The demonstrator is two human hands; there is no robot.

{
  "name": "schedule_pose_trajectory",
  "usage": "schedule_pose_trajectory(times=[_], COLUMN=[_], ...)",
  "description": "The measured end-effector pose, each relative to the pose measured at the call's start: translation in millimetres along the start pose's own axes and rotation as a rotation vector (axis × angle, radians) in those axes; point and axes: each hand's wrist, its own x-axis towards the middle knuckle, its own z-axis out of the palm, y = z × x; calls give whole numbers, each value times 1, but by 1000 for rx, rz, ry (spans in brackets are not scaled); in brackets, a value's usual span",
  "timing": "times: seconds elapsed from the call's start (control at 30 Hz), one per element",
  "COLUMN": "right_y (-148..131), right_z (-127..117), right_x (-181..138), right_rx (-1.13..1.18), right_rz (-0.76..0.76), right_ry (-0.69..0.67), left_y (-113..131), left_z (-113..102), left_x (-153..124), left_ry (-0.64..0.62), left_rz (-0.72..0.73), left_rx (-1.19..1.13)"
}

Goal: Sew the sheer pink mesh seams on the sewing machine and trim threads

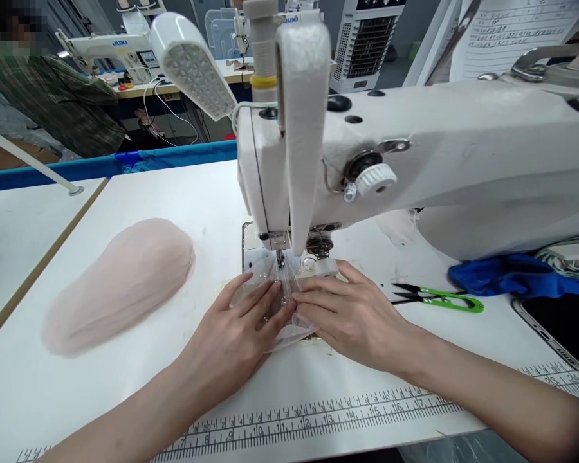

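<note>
A small piece of sheer, nearly clear fabric (289, 331) lies on the plate under the needle (280, 257) of a white sewing machine (415, 161). My left hand (238, 334) lies flat on its left side, fingers stretched toward the needle. Opposite it, my right hand (350, 312) presses the right side with its fingers flat and together. The fingertips of both hands nearly meet just in front of the presser foot.
A pile of pale pink sheer fabric (120, 283) lies to the left on the white table (174, 193). Green-handled thread snips (439, 298) and a blue cloth (516, 273) lie at the right. A printed ruler (318, 418) runs along the front edge. A person in a green striped shirt (53, 96) stands at the back left.
</note>
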Motion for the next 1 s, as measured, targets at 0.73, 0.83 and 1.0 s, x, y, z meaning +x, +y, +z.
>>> schedule_pose_trajectory(times=[0.73, 0.83, 1.0], right_y=[19, 17, 16], right_z=[15, 16, 17], right_x=[11, 10, 11], right_rx=[-193, -173, 16], right_rz=[10, 30, 181], right_ry=[8, 34, 98], left_y=[-32, -32, -31], left_z=[19, 19, 10], left_x=[12, 14, 21], left_ry=[36, 66, -1], left_rz=[-32, -51, -293], left_rx=[44, 0, -379])
